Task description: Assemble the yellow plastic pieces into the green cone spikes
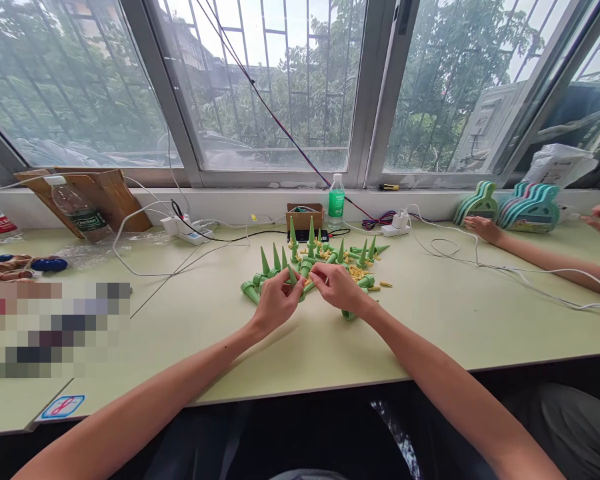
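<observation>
My left hand (276, 301) and my right hand (336, 287) meet over the pale green table (430, 320), fingers pinched together on a green cone-shaped plastic piece (300, 279) held between them. Just beyond the hands lies a heap of green cones (310, 257), some standing upright with the tip up, others lying on their sides. Small yellow parts (356, 272) are scattered among them.
A small cardboard box (305, 215) and a green-labelled bottle (336, 200) stand behind the heap. A power strip (187, 230) and white cables (480, 263) cross the table. Another person's hands (485, 228) rest at the right, near stacked coloured items (527, 207). A tipped bottle (80, 212) lies left.
</observation>
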Motion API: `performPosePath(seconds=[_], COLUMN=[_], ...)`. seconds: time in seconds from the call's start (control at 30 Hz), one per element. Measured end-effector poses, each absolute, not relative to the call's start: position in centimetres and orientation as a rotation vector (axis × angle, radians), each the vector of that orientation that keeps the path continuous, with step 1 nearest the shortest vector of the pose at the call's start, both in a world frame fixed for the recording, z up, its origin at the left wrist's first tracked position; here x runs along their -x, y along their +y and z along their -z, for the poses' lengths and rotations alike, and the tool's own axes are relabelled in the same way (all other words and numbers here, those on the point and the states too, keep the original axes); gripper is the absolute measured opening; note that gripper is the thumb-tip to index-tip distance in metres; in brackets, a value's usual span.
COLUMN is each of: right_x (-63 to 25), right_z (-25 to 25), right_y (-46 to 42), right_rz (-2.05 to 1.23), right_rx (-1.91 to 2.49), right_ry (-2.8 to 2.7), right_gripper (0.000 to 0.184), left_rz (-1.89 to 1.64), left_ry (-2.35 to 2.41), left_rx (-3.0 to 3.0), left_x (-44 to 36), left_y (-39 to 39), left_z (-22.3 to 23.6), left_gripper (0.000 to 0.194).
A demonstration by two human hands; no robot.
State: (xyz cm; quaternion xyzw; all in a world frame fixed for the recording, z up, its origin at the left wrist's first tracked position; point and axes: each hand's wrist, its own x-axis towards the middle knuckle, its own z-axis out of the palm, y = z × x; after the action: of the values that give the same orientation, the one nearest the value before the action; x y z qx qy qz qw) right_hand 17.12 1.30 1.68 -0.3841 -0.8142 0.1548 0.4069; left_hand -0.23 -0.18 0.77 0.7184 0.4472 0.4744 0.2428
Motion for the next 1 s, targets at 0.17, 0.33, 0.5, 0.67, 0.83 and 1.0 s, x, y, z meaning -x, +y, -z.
performPosePath(seconds=[0.17,0.33,0.5,0.67,0.83,1.0], right_x=[-17.19,-17.20,-17.16,-17.14,-17.25,-17.31], right_z=[-1.63,-1.64,-1.68,-1.53,-1.20,-1.38], right_y=[1.25,1.16,1.12,1.13,1.26,1.01], right_rz=[-0.386,-0.388,-0.378,-0.359,-0.338,-0.341], right_rx=[0.969,0.979,0.980,0.982,1.005,1.049], right_ry=[-2.097,-2.131,-2.139,-2.156,-2.194,-2.244], right_gripper=[0.023,0.021,0.021,0.022,0.021,0.018], left_rz=[-1.273,-1.267,-1.261,-1.263,-1.210,-1.102], left_ry=[1.225,1.222,1.209,1.203,1.200,1.192], left_rx=[-2.006,-2.048,-2.074,-2.118,-2.186,-2.268], left_x=[0.21,0.16,0.17,0.23,0.15,-0.10], left_y=[-0.39,-0.43,-0.43,-0.21,-0.22,-0.50], left_z=[-0.73,-0.67,-0.66,-0.43,-0.44,-0.47], left_gripper=[0.022,0.022,0.023,0.024,0.025,0.024])
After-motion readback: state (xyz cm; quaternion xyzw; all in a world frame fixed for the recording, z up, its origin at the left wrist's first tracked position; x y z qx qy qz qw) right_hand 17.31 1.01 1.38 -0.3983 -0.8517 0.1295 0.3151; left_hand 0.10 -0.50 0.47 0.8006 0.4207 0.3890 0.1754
